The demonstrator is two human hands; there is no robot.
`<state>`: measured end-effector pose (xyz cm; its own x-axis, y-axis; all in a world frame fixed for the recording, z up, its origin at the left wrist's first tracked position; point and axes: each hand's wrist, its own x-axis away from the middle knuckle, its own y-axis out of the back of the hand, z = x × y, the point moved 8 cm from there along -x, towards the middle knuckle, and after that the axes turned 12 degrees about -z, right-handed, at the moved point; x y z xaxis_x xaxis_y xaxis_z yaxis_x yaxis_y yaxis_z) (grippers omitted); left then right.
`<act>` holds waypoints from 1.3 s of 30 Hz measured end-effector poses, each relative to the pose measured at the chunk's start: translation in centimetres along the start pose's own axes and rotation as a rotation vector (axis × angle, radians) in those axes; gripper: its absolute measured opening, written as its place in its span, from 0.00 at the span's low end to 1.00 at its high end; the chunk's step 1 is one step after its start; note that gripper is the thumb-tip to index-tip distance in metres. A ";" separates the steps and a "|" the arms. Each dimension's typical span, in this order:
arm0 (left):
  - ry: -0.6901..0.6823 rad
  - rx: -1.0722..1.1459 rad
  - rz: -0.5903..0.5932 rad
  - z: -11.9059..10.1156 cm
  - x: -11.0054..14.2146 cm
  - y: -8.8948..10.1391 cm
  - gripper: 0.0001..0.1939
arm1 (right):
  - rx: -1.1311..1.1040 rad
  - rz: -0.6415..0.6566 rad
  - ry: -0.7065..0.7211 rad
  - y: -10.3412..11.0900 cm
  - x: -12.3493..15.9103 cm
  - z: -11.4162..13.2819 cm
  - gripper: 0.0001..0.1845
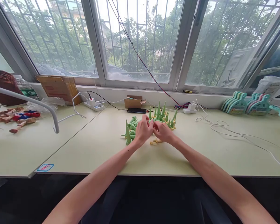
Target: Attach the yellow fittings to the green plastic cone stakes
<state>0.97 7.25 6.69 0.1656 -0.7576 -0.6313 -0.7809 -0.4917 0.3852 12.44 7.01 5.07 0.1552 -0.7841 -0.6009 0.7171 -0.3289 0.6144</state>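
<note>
My left hand (143, 129) and my right hand (163, 131) meet over the middle of the table, fingertips pinched together. Whatever sits between the fingers is too small and too covered to name. Left of my left hand lie several light green plastic pieces (132, 125), some on their sides, with a green pointed cone (128, 137) upright in front. Behind my right hand stands a cluster of green cones (162, 112), with yellow bits around its right edge. Small yellow plastic pieces (156, 141) lie on the table just below my hands.
A black phone (136, 110) and a small open cardboard box (134, 102) are behind the pieces. Power strips (94, 105) and loose white cables (224, 125) lie on the table (84, 152). Wooden toys (22, 124) lie left, beneath a grey curved bar (37, 101); plastic hangers (235, 103) stand right.
</note>
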 end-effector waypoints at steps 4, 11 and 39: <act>-0.004 -0.003 0.014 0.0 0.0 -0.2 0.08 | -0.102 -0.077 0.000 0.9 -0.1 0.6 0.09; -0.013 0.027 0.043 -0.1 -0.1 -0.5 0.13 | -0.215 -0.173 0.016 1.6 -0.3 0.8 0.10; 0.077 0.036 -0.106 0.0 -0.3 0.9 0.12 | -0.181 -0.278 -0.055 2.1 -0.4 -0.1 0.12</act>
<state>0.15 7.07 7.23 0.2925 -0.7338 -0.6132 -0.7778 -0.5556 0.2938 13.93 6.65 6.54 -0.0961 -0.7064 -0.7013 0.8368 -0.4389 0.3274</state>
